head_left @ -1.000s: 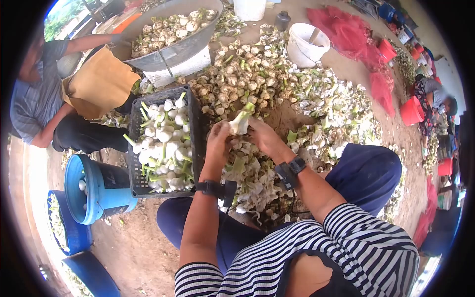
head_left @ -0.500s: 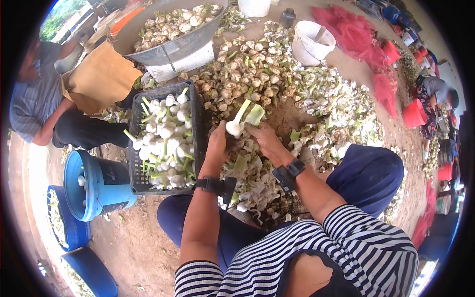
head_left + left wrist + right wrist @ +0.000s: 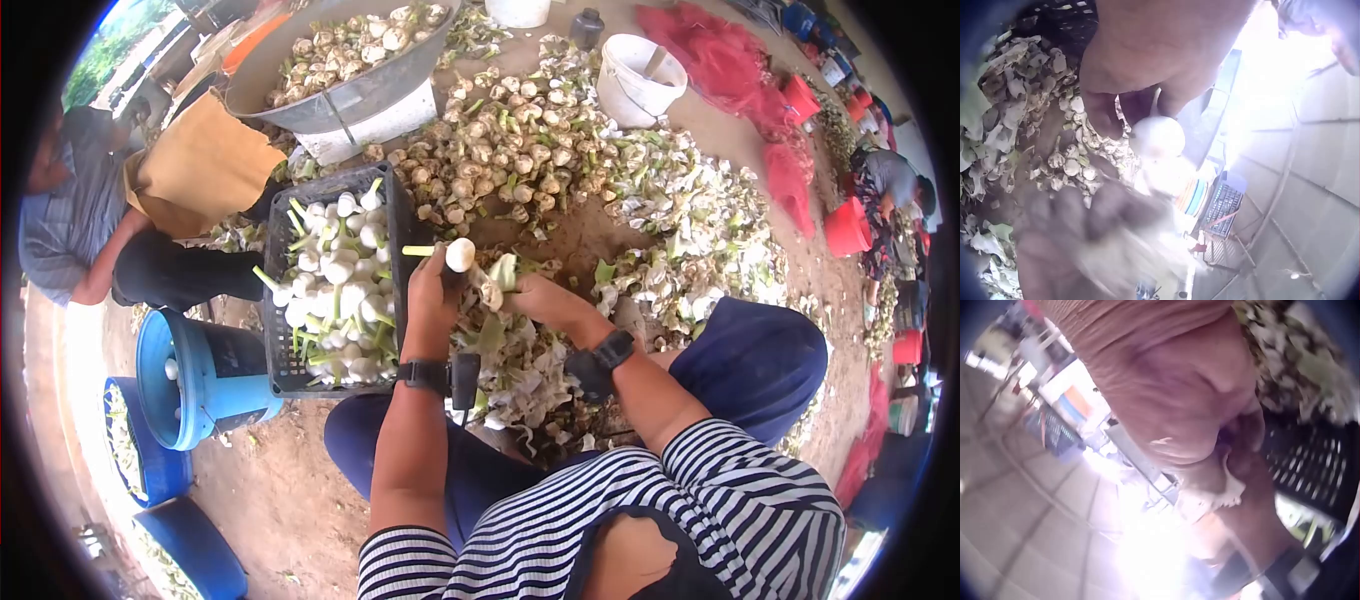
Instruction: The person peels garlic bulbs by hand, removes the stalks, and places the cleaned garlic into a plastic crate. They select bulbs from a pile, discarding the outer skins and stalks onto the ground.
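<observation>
My left hand [image 3: 430, 295] holds a peeled white garlic bulb [image 3: 460, 255] by its green stem, which points left toward the crate. In the left wrist view the bulb [image 3: 1163, 136] shows bright below the left hand's fingers [image 3: 1102, 115]. A little to the right, my right hand [image 3: 545, 303] pinches a torn strip of garlic skin [image 3: 498, 280]. The right wrist view shows this pale skin [image 3: 1213, 495] at the right hand [image 3: 1172, 406]. Next to the left hand stands a black crate [image 3: 398, 200] of cleaned garlic bulbs [image 3: 340, 265].
Unpeeled garlic [image 3: 510, 150] is heaped ahead, and peeled skins [image 3: 690, 220] lie around it. A metal basin [image 3: 350, 105] of garlic, a white bucket [image 3: 640, 95] and a blue bucket [image 3: 180, 380] surround the work. A person [image 3: 75, 220] sits at left beside brown cardboard [image 3: 205, 165].
The skin has come away from the bulb in my right hand. My left hand has turned the bulb, so its stem swings from upright to pointing left.
</observation>
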A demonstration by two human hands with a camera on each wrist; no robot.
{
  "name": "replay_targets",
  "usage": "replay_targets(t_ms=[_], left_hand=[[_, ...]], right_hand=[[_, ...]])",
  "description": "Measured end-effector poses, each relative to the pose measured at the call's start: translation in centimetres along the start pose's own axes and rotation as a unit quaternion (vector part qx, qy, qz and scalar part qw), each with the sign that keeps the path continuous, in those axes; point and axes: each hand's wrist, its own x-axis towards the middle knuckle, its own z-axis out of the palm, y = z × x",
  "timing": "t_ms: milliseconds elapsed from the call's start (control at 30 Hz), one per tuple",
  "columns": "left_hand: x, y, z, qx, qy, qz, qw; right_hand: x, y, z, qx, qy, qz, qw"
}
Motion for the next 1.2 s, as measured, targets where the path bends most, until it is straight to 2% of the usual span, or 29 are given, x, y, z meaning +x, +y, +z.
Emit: replay_targets(t_ms=[100,133,167,233,267,333,367,433,467,567,633,733,800,867,967,1033,1067,1133,1200], left_hand=[[0.6,-0.2,-0.8,-0.025,0.026,0.026,0.999],[0.6,0.4,-0.8,-0.003,0.068,0.031,0.997],[0.7,0.8,-0.7,0.042,0.088,0.102,0.99],[1.0,2.7,-0.5,-0.139,0.093,0.177,0.97],[0.8,4.0,-0.9,-0.162,0.103,0.2,0.961],[-0.4,4.9,-0.3,-0.184,0.106,0.229,0.95],[-0.2,4.2,-0.1,-0.143,0.093,0.198,0.965],[0.4,2.3,0.3,-0.06,0.067,0.135,0.987],[1.5,0.9,-0.4,-0.008,-0.013,0.088,0.996],[0.1,-0.7,2.5,0.091,-0.08,0.011,0.993],[-0.2,-1.2,3.9,0.135,-0.066,-0.022,0.988],[-0.5,-1.1,4.9,0.18,-0.055,-0.052,0.981],[-0.2,-1.2,4.5,0.194,-0.052,-0.064,0.978],[0.0,-1.1,4.3,0.199,-0.035,-0.064,0.977],[-0.1,-1.1,3.9,0.214,-0.032,-0.061,0.974],[0.0,-1.4,3.8,0.245,-0.041,-0.049,0.967],[0.0,-1.6,3.7,0.271,-0.044,-0.041,0.961],[0.2,-2.2,3.4,0.353,-0.046,0.002,0.934],[0.3,-3.0,3.0,0.46,-0.042,0.074,0.884]], right_hand=[[-1.3,1.1,-1.1,-0.082,0.07,-0.2,0.974],[-0.4,2.3,-2.3,-0.167,0.052,-0.183,0.967],[0.6,3.4,-3.5,-0.252,0.033,-0.171,0.952],[0.8,2.2,-4.4,-0.217,-0.076,0.018,0.973],[1.9,5.3,-5.4,-0.418,-0.08,0.067,0.903],[3.9,10.8,-8.0,-0.456,-0.015,0.09,0.885],[4.7,12.1,-9.1,-0.474,0.017,0.1,0.875],[5.7,12.7,-10.8,-0.448,0.14,0.076,0.879],[6.2,13.0,-11.6,-0.434,0.2,0.064,0.876],[9.9,14.6,-14.3,-0.563,0.215,-0.051,0.796],[12.1,14.5,-15.8,-0.637,0.182,-0.065,0.746],[14.4,14.8,-17.6,-0.757,0.126,-0.056,0.639],[15.3,14.8,-18.1,-0.791,0.098,-0.031,0.603],[15.6,14.2,-18.2,-0.786,0.079,0.003,0.613],[14.0,13.8,-18.0,-0.724,0.142,-0.005,0.675],[12.0,13.0,-16.8,-0.538,0.228,0.021,0.811],[10.7,12.8,-15.6,-0.43,0.265,0.032,0.862],[8.9,12.9,-13.0,-0.217,0.321,0.033,0.921],[7.6,12.5,-10.0,-0.021,0.337,0.032,0.941]])
